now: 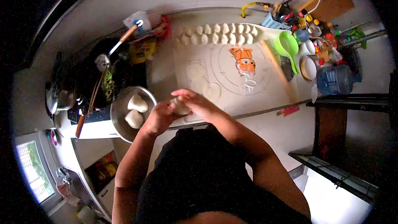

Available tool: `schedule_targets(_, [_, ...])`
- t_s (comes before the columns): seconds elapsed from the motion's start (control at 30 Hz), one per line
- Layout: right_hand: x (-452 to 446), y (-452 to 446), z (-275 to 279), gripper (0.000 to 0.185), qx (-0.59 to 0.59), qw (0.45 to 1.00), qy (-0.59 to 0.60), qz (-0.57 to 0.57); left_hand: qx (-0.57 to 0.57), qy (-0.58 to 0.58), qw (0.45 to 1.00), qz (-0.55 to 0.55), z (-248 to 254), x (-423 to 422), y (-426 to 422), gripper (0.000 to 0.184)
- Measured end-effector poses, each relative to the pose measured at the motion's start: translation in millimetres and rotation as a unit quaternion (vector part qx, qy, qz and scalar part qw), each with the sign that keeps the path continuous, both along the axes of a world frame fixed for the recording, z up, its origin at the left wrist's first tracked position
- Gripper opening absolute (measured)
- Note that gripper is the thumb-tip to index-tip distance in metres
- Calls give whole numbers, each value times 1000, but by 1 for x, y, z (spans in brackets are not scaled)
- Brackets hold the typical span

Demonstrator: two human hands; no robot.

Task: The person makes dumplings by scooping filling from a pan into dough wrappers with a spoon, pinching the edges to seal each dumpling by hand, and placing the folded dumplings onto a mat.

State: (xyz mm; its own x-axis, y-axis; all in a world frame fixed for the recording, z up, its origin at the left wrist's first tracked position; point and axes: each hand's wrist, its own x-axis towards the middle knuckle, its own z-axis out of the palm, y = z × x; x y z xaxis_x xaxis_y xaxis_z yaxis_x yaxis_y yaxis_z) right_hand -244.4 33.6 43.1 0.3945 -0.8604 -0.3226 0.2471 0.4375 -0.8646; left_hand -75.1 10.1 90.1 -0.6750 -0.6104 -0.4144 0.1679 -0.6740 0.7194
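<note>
My left hand [159, 117] is closed around a pale dumpling [180, 108] above the counter's front edge. From the right, my right hand [194, 103] presses against the same dumpling, its fingers partly hiding it. Just behind my hands, round dough wrappers [212, 92] lie on a printed kneading mat [257, 99] bearing an orange cartoon figure. Left of my left hand is a metal bowl [117, 125] with two white dough lumps [134, 118] inside. Two rows of finished dumplings [224, 38] stand along the mat's far side.
A wooden rolling pin [277, 67] lies along the mat's right side. Beyond it are a green ladle-like scoop [287, 45], bottles and a large blue water jug [334, 80]. At left, a skimmer [102, 62] rests across a dark pan with chopped greens [108, 84].
</note>
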Motion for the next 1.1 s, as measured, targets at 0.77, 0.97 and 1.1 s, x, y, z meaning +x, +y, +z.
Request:
schedule_targets(0.77, [-294,31,-144,16,-308,775,520,-184,-517,-499,691,-74,-154,-237,-4,36])
schedule_targets(0.97, [-289,21,-152,14,-325,761,548,-125,-374,-523,766,-3,-151,-209,30,23])
schedule_targets(1.1, [-309,-2,-148,9,-219,807,498,-228,-349,-503,790,33,-149,-201,35,17])
